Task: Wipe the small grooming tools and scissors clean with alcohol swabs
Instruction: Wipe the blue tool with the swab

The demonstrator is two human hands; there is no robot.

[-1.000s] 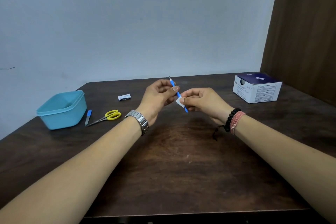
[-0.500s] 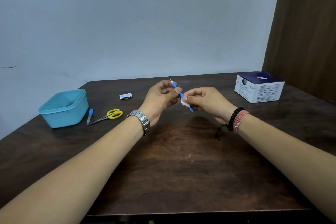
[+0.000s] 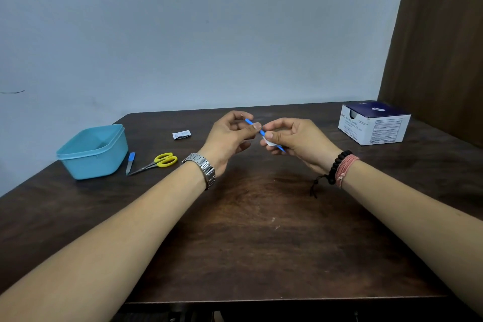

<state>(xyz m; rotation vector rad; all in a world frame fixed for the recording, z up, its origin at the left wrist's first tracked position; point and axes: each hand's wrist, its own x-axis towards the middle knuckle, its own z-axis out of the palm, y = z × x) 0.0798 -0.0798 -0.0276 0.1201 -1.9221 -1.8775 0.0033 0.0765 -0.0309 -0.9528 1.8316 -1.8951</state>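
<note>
Holding: left hand [image 3: 230,138] pinches the upper end of a thin blue tool [image 3: 261,132]; right hand [image 3: 292,138] pinches a white swab [image 3: 269,142] round its lower part, mid-frame above the desk [image 3: 261,243].
Open room: bare desk from the hands down to the near edge.
Left side: teal tub [image 3: 91,151], small blue-handled tool [image 3: 130,162], yellow scissors [image 3: 156,162], torn wrapper [image 3: 181,134].
Upper right: swab box [image 3: 373,125] near the far edge.

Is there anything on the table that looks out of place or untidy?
Only a torn swab wrapper lying loose on the table, behind the yellow-handled scissors. Nothing looks spilled or damaged.
</note>
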